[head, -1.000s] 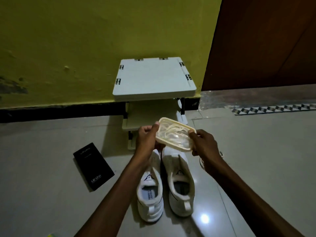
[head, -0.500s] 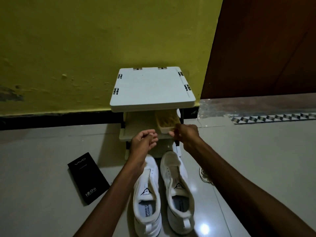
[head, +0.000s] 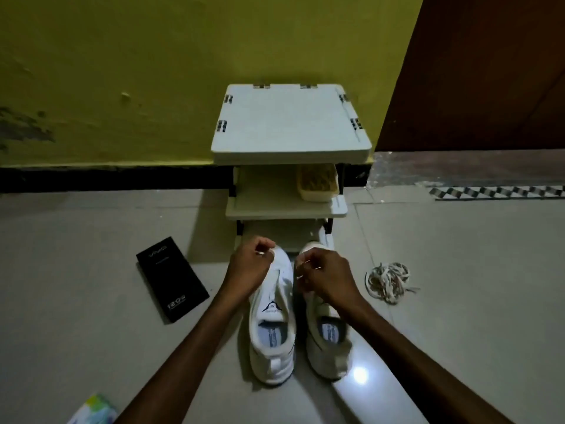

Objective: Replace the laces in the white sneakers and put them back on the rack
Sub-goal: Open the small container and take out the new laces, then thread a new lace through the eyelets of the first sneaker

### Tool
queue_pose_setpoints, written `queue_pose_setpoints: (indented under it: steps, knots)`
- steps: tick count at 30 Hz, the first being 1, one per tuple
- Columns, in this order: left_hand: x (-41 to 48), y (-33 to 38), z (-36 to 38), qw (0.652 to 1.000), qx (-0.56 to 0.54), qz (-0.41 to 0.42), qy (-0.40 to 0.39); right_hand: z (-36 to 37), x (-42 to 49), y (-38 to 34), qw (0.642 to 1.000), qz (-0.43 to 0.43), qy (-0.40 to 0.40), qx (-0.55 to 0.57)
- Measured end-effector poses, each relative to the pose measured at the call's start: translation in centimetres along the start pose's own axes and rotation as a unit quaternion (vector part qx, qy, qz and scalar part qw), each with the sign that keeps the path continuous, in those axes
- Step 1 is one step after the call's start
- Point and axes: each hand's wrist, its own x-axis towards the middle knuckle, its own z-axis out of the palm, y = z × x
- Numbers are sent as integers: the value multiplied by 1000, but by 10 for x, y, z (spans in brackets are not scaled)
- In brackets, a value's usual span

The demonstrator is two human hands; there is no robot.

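a second ago both hands held the clear container [head: 318, 182] up over the shoes, and half a second ago the right hand was setting it on the rack [head: 290, 123]; now it stands by itself on the right side of the middle shelf, under the top board, with something pale and tangled inside. both hands have come back down to the white sneakers [head: 272, 319], which stand side by side on the floor [head: 91, 301] just in front of the rack, toes toward it, with no laces in their eyelets. the left hand [head: 249, 267] is over the toe of the left shoe and the right hand [head: 325, 278] over the toe of the right shoe, each with fingers curled in and thumb against fingertips, pinching something thin and pale that is probably a new lace [head: 262, 254], though the dim light makes it hard to be sure. a loose heap of old laces [head: 387, 281] lies on the floor to the right of the shoes, more fully in view than before. the black box [head: 172, 280] lies flat to the left of the shoes as it did earlier; it reads "vivo" near its top end and "120w" near its bottom end. the tongue of the left shoe carries a small dark triangle mark with lettering too small to read, and both insoles have printed lines that cannot be made out. a colourful packet [head: 91, 410] pokes in at the bottom left corner.
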Motion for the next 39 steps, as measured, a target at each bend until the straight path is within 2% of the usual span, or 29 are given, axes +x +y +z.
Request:
queue_pose_setpoints:
  steps: [3, 5, 8, 15, 18, 21, 23, 25, 28, 31, 36, 39]
  knots:
    - [-24, -24, -5, 989, 134, -20, -57, 24, -16, 13, 966, -104, -86, -220]
    - [-39, -32, -8, 979, 183, -19, -82, 35, -20, 12, 943, -136, -103, -286]
    - [-56, -37, -15, 981, 186, -6, -61, 43, -19, 12, 918, -153, -112, -349]
    - [-103, -42, -24, 976, 210, -16, -54, 36, -68, 26, 939, -174, -134, -264]
    - [-120, -41, -26, 967, 247, -24, -52, 34, -91, 34, 953, -160, -139, -218]
    - [-129, -40, -25, 956, 285, -23, -68, 30, -104, 41, 951, -139, -174, -217]
    - [-131, -39, -24, 952, 299, -8, -64, 22, -104, 39, 962, -109, -187, -166]
    - [-129, -37, -22, 960, 275, 20, -54, 9, -102, 34, 981, -80, -148, -98]
    - [-116, -19, -11, 977, 190, 83, -39, -23, -90, 35, 997, -54, -34, -34]
    - [-102, 15, 20, 980, 116, 139, -83, -64, -74, 53, 999, -12, 49, -7]
    - [-81, 50, 91, 959, 122, 180, -180, -108, -56, 115, 990, 66, 105, -74]
    - [-67, 60, 131, 950, 137, 188, -207, -127, -48, 151, 979, 102, 131, -117]
